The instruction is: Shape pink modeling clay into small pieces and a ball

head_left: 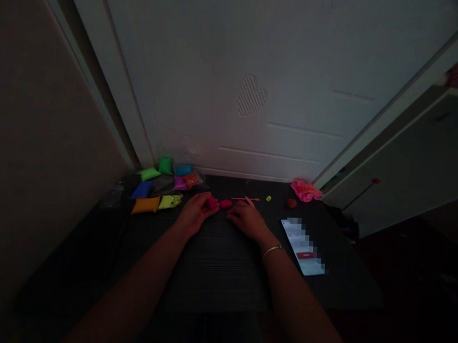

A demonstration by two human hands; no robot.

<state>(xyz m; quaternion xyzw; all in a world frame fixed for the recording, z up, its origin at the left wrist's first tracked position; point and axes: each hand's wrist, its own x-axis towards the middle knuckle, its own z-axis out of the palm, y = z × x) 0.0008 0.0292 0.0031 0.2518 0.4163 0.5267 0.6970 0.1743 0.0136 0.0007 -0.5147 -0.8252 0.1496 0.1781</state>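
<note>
My left hand (pixel 195 212) is closed on a bright pink lump of modelling clay (pixel 212 202), pinched between thumb and fingers. Just right of it, a second pink clay piece (pixel 225 204) lies on the dark tabletop, between my two hands. My right hand (pixel 246 218) rests low over the table beside that piece, fingers loosely bent and apart, with no held thing visible. Behind its knuckles shows the tip of a pink flat tool (pixel 249 201), its other end hidden. A thin pink stick tool (pixel 243 198) lies flat behind the hands.
Clay packets, among them orange (pixel 145 205), yellow (pixel 170 201), blue (pixel 142 189) and green (pixel 165 165), lie at the back left. A lit phone (pixel 303 248) lies right, near a brown ball (pixel 291 203), pink flower shape (pixel 306 190) and small yellow bit (pixel 268 198). A white panel (pixel 223 116) stands behind.
</note>
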